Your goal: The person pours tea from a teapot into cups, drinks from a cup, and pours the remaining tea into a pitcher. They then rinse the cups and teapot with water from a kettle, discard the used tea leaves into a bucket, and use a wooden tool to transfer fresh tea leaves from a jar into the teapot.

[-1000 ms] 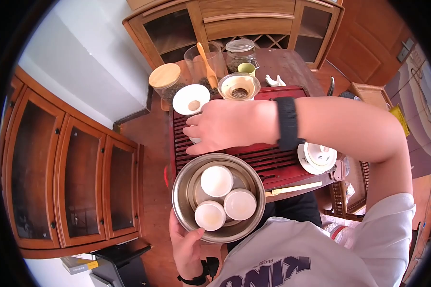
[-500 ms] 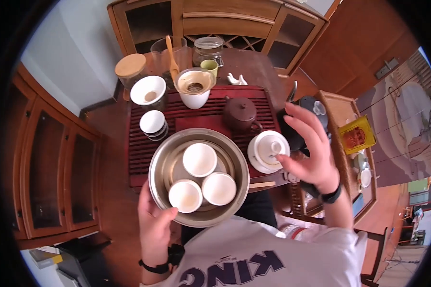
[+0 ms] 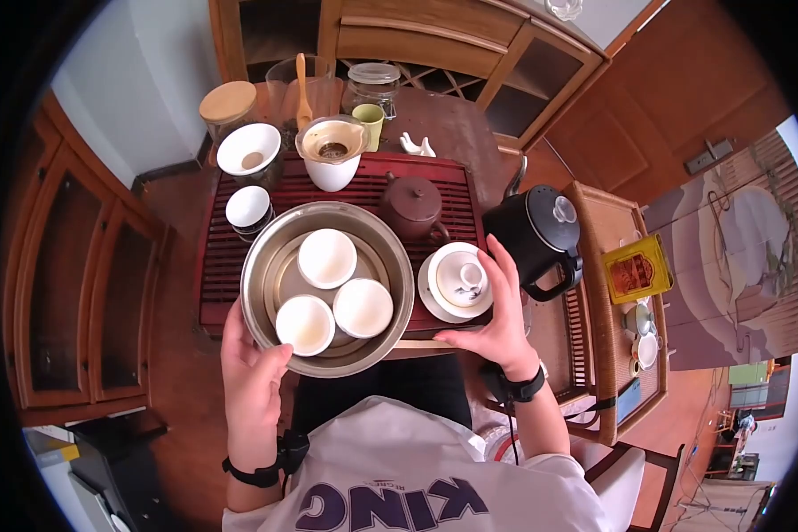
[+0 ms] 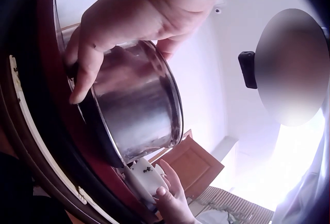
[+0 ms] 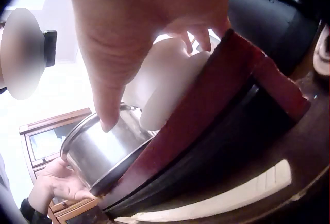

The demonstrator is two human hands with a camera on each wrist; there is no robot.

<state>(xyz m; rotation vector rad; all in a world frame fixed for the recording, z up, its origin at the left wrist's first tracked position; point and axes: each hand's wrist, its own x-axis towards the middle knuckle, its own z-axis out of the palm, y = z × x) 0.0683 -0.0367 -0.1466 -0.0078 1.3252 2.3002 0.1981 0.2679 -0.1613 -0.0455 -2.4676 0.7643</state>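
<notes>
The left hand [image 3: 253,381] holds a metal bowl [image 3: 269,266] by its left side, thumb at the rim; three white cups [image 3: 363,308] stand inside. In the left wrist view, its fingers wrap the bowl's outer wall [image 4: 136,108]. At the tea tray's [image 3: 217,266] right front corner is a white lidded bowl [image 3: 457,285] on a saucer. Around its right side the right hand [image 3: 498,324] is spread, thumb near the front edge, fingers beside the lid. The right wrist view shows that thumb apart from the white bowl [image 5: 172,87]; finger contact is unclear.
A brown teapot [image 3: 412,208], a white pitcher with a strainer [image 3: 331,164] and stacked cups [image 3: 248,208] stand on the tray. Jars [image 3: 229,105] line the back. A black kettle [image 3: 536,235] stands right, beside a wicker stand with a yellow tin [image 3: 637,269].
The right hand has come back from over the tray's left part to the lidded bowl. The metal bowl, held in the left hand, stays in front of the tray as the head view shifts.
</notes>
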